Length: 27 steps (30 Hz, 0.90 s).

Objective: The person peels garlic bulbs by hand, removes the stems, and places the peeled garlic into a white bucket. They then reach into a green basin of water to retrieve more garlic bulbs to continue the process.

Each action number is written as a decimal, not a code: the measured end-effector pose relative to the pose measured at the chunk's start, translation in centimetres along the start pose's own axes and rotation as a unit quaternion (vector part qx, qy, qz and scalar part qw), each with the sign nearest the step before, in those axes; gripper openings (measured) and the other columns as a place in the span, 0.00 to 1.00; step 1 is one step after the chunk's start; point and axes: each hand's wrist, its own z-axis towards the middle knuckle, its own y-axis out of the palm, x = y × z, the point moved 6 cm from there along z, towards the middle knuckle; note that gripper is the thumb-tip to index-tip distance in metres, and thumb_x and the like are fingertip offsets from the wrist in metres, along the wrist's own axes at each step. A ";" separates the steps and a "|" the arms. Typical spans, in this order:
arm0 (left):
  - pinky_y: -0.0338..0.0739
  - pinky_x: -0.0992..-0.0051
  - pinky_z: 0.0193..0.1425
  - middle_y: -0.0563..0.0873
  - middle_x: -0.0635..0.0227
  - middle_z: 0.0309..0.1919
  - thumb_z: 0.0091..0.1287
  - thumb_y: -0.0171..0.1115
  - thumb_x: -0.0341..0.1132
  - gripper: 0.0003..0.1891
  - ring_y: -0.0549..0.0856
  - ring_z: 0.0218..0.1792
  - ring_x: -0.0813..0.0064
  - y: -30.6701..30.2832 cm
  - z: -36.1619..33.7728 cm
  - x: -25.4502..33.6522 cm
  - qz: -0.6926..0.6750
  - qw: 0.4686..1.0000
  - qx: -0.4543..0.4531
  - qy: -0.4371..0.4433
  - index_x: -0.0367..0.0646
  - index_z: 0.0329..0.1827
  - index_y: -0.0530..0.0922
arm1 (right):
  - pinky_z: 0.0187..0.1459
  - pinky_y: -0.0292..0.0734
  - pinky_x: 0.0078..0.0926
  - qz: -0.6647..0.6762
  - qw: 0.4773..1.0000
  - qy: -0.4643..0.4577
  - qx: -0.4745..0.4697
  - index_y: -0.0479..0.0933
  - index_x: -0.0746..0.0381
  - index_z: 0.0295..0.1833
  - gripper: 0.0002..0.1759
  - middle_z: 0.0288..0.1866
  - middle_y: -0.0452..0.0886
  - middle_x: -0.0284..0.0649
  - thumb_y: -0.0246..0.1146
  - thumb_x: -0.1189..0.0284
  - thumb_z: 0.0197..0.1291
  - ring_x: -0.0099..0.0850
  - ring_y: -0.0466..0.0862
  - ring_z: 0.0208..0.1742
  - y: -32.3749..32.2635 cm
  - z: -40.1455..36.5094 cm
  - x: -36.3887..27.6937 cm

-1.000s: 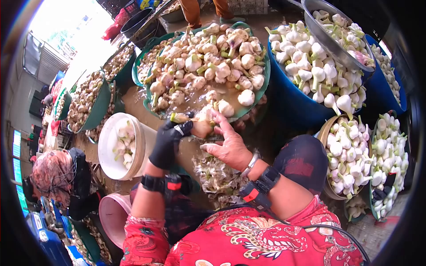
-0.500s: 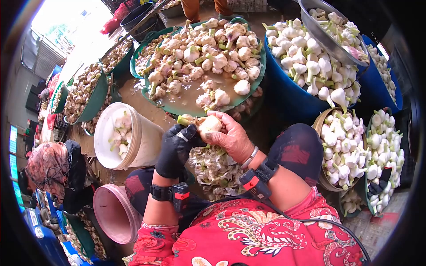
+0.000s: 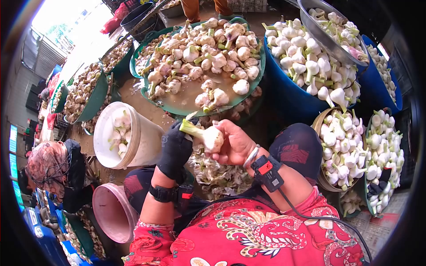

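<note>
A garlic bulb (image 3: 212, 139) with a thick green stem is held between my two hands, above a pile of loose peeled skins (image 3: 222, 175). My left hand (image 3: 174, 148), in a black glove, is closed round the stem side. My right hand (image 3: 235, 144), bare, has its fingers curled round the bulb's right side. Just beyond my hands, a green tub (image 3: 177, 107) holds many unpeeled bulbs and some sit on its wet brown surface. The white bucket (image 3: 148, 139) to the left contains several pale bulbs.
Blue tub (image 3: 284, 84) of white garlic stands at the upper right, with a metal basin (image 3: 317, 37) on it. A basket (image 3: 326, 177) of bulbs is by my right knee. Left are a pink bucket (image 3: 106, 217) and a co-worker's covered head (image 3: 46, 166). Another person's legs (image 3: 191, 9) stand beyond.
The bulb has been turned so its stem and round side show more. My right hand has rotated and shifted slightly right and down; my left hand stays at the stem side.
</note>
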 end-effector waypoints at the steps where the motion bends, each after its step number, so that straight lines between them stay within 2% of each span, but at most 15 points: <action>1: 0.77 0.74 0.39 0.85 0.65 0.32 0.59 0.55 0.24 0.12 0.84 0.33 0.73 0.1 0.0 0.0 -0.001 1.000 0.000 -0.001 0.39 0.45 0.80 | 0.25 0.74 0.23 0.034 0.996 0.076 -0.011 0.76 0.60 0.48 0.24 0.35 0.82 0.41 0.50 0.51 0.62 0.34 0.81 0.29 0.2 -0.1 1.1; 3: 0.77 0.69 0.40 0.84 0.59 0.35 0.56 0.58 0.23 0.14 0.85 0.37 0.59 0.5 -0.1 -0.1 -0.093 0.994 -0.028 -0.044 0.39 0.46 0.80 | 0.26 0.75 0.24 0.047 0.994 0.091 -0.031 0.77 0.62 0.48 0.25 0.34 0.82 0.42 0.51 0.52 0.62 0.37 0.81 0.28 0.0 0.2 1.5; 6: 0.77 0.73 0.39 0.85 0.64 0.32 0.63 0.56 0.26 0.09 0.85 0.34 0.72 2.1 -2.1 -2.7 -0.143 0.982 -0.038 -0.116 0.39 0.45 0.80 | 0.27 0.76 0.24 0.001 0.972 0.158 -0.172 0.76 0.65 0.48 0.27 0.32 0.82 0.43 0.53 0.51 0.61 0.34 0.81 0.28 1.5 -0.2 1.6; 8: 0.77 0.74 0.38 0.85 0.65 0.31 0.65 0.56 0.28 0.08 0.84 0.33 0.75 1.9 -2.9 -2.7 -0.143 0.980 -0.028 -0.133 0.38 0.45 0.79 | 0.28 0.76 0.23 -0.030 0.986 0.109 -0.121 0.76 0.65 0.48 0.27 0.32 0.83 0.43 0.54 0.50 0.60 0.33 0.81 0.28 1.7 -0.3 1.4; 10: 0.78 0.74 0.39 0.85 0.66 0.34 0.66 0.57 0.31 0.10 0.84 0.32 0.74 1.4 -4.0 -2.7 -0.437 0.847 0.038 -0.301 0.37 0.48 0.79 | 0.26 0.77 0.23 -0.064 0.997 0.016 -0.043 0.74 0.66 0.54 0.30 0.37 0.83 0.48 0.55 0.51 0.59 0.32 0.83 0.29 0.4 0.1 0.5; 11: 0.79 0.71 0.46 0.83 0.67 0.34 0.66 0.56 0.33 0.10 0.84 0.36 0.70 0.8 -4.4 -3.3 -0.433 0.829 0.028 -0.352 0.36 0.45 0.77 | 0.34 0.80 0.27 -0.039 0.997 0.038 -0.048 0.73 0.65 0.56 0.29 0.39 0.83 0.46 0.58 0.53 0.57 0.34 0.84 0.35 -0.7 0.5 0.4; 13: 0.77 0.72 0.48 0.84 0.67 0.37 0.66 0.56 0.34 0.13 0.83 0.40 0.73 0.4 -3.9 -2.7 -0.449 0.859 -0.014 -0.248 0.37 0.49 0.76 | 0.40 0.81 0.31 -0.039 0.999 0.025 -0.003 0.72 0.61 0.58 0.27 0.43 0.83 0.45 0.60 0.56 0.57 0.36 0.84 0.37 -0.7 0.5 0.2; 17: 0.75 0.77 0.47 0.83 0.70 0.39 0.66 0.58 0.29 0.15 0.81 0.40 0.79 0.5 -2.6 0.4 -0.503 0.812 0.003 -0.296 0.36 0.54 0.77 | 0.37 0.79 0.30 -0.048 0.999 0.010 -0.013 0.76 0.56 0.51 0.18 0.42 0.82 0.40 0.64 0.61 0.56 0.32 0.83 0.35 1.0 0.3 0.4; 19: 0.73 0.78 0.48 0.83 0.73 0.40 0.65 0.59 0.29 0.16 0.78 0.40 0.82 0.6 -2.5 0.3 -0.453 0.845 -0.046 -0.282 0.36 0.55 0.77 | 0.40 0.80 0.31 -0.091 0.995 -0.029 -0.020 0.75 0.55 0.54 0.19 0.43 0.82 0.38 0.65 0.65 0.57 0.32 0.83 0.37 0.8 0.5 -0.1; 20: 0.75 0.76 0.44 0.82 0.70 0.35 0.64 0.57 0.30 0.16 0.80 0.36 0.78 0.7 -2.3 0.1 -0.379 0.879 -0.037 -0.286 0.34 0.53 0.78 | 0.44 0.79 0.29 -0.081 0.996 -0.026 -0.005 0.76 0.58 0.53 0.17 0.42 0.81 0.35 0.65 0.71 0.57 0.30 0.83 0.40 0.5 0.6 -0.1; 21: 0.75 0.76 0.44 0.82 0.70 0.35 0.64 0.57 0.30 0.16 0.80 0.36 0.78 0.7 -2.0 0.1 -0.380 0.879 -0.037 -0.286 0.34 0.53 0.78 | 0.44 0.79 0.29 -0.082 0.996 -0.026 -0.005 0.76 0.58 0.53 0.17 0.42 0.81 0.35 0.65 0.71 0.57 0.30 0.83 0.40 0.3 0.9 0.1; 23: 0.75 0.74 0.38 0.81 0.66 0.30 0.63 0.55 0.26 0.15 0.80 0.33 0.77 0.4 -1.3 0.1 -0.354 0.892 -0.051 -0.275 0.34 0.52 0.78 | 0.44 0.79 0.26 -0.141 0.967 -0.205 0.053 0.77 0.61 0.48 0.13 0.42 0.81 0.32 0.65 0.76 0.57 0.27 0.82 0.41 -0.4 1.2 -1.1; 24: 0.75 0.70 0.35 0.80 0.61 0.27 0.60 0.54 0.22 0.14 0.80 0.29 0.70 -0.3 -0.7 0.3 -0.081 0.992 -0.068 -0.072 0.33 0.48 0.78 | 0.45 0.78 0.24 -0.179 0.935 -0.296 0.078 0.78 0.64 0.46 0.10 0.42 0.82 0.32 0.64 0.80 0.57 0.25 0.82 0.42 -0.1 0.7 -1.8; 25: 0.75 0.70 0.35 0.80 0.61 0.27 0.60 0.54 0.22 0.14 0.80 0.29 0.70 -0.2 -0.8 -0.7 -0.081 0.992 -0.065 -0.073 0.33 0.48 0.78 | 0.45 0.78 0.24 -0.182 0.935 -0.294 0.076 0.78 0.64 0.46 0.10 0.42 0.82 0.32 0.64 0.80 0.57 0.25 0.82 0.42 0.0 0.8 -1.7; 27: 0.75 0.68 0.37 0.81 0.57 0.28 0.56 0.53 0.19 0.16 0.81 0.30 0.62 -1.5 -0.7 -0.9 0.067 0.996 0.026 0.054 0.33 0.48 0.78 | 0.46 0.78 0.24 -0.314 0.832 -0.454 0.054 0.79 0.63 0.47 0.09 0.42 0.82 0.33 0.63 0.80 0.59 0.24 0.82 0.40 1.7 -0.4 -2.9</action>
